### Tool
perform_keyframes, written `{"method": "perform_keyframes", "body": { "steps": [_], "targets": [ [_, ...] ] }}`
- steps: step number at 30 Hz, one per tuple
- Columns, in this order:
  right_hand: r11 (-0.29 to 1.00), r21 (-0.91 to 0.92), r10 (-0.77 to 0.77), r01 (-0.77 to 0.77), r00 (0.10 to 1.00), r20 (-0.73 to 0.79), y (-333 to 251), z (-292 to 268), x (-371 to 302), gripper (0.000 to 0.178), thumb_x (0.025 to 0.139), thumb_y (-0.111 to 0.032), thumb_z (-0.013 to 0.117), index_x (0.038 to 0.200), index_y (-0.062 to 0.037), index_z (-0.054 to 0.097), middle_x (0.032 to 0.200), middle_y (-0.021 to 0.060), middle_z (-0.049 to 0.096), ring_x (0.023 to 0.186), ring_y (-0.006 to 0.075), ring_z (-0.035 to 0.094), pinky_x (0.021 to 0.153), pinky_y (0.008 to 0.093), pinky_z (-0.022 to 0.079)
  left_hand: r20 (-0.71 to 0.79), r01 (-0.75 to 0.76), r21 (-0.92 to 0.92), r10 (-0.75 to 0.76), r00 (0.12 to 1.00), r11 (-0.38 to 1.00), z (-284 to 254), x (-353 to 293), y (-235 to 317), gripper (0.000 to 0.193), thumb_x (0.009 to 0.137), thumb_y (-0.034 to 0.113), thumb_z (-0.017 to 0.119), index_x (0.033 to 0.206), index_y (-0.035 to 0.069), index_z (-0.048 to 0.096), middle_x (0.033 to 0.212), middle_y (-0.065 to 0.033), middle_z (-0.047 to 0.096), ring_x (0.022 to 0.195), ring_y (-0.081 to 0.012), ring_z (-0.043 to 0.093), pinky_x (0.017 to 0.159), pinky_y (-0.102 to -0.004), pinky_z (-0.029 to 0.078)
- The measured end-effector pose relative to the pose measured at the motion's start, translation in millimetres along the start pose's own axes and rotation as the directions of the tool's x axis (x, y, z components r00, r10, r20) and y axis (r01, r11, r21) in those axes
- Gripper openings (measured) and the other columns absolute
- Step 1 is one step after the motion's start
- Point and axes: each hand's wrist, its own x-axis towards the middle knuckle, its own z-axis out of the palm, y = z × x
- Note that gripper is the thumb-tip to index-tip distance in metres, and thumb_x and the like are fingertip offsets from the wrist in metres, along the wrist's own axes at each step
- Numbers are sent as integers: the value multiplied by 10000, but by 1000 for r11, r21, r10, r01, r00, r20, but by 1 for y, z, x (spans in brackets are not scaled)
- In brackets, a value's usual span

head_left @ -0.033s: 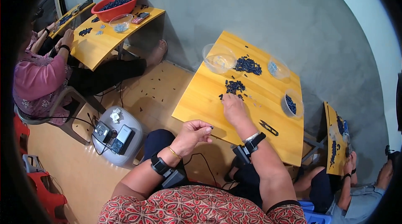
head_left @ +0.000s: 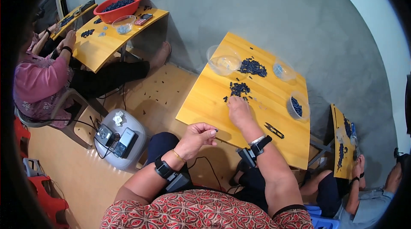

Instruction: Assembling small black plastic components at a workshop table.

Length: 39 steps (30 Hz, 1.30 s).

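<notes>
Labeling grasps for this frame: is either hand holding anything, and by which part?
Left hand: curled near the table edge, a tiny dark piece at its fingertips; which part is pinched cannot be told. Right hand: flat on the table by the small dark pieces, no visible hold.

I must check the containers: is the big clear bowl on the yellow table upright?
Upright: the clear bowl has its open rim facing up on the table.

The dark bits at centre are too small to identify. What the left hand pinches is unclear. At lower right, a co-worker is cut off by the rim.
</notes>
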Motion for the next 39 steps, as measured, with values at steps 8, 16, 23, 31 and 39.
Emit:
{"method": "perform_keyframes", "body": {
  "steps": [8,16,23,31,39],
  "targets": [
    [761,567,393,-315,919,-17,1,-63,-56,43,831,-59,503,808,-23,509,716,65,538,505,136,478,491,279,411,52,-30,46,28,998,998,20,-17,6,70,830,50,562,865,-5,590,735,-33,568,632,-109,557,618,-271,531],
    [-174,983,350,-62,929,121,-79,-174,-112,56,865,-65,485,890,-16,496,805,74,557,668,131,527,621,275,466,323,-91,84,59,945,992,87,-52,17,113,844,69,545,919,-5,588,775,-65,600,660,-144,593,627,-284,525],
    [-182,983,263,-13,963,62,-109,-213,-143,102,852,-65,524,926,1,501,829,94,562,727,148,544,668,298,479,426,-138,173,53,903,975,121,-87,23,124,844,44,535,946,-16,574,853,-103,619,738,-178,621,654,-287,528],
    [-156,988,205,17,979,16,-119,-223,-150,101,848,-45,528,931,7,503,819,83,575,715,134,566,667,254,486,527,-195,119,105,844,973,123,-92,20,135,847,26,516,962,-24,566,885,-142,619,762,-202,622,708,-292,523],
    [-105,993,176,-48,982,66,-119,-225,-145,76,832,-19,522,901,6,503,764,69,568,675,113,554,637,236,471,492,-246,184,128,861,952,120,-90,22,139,841,53,539,956,-18,574,848,-112,629,721,-164,622,671,-265,514]
  ]
}}
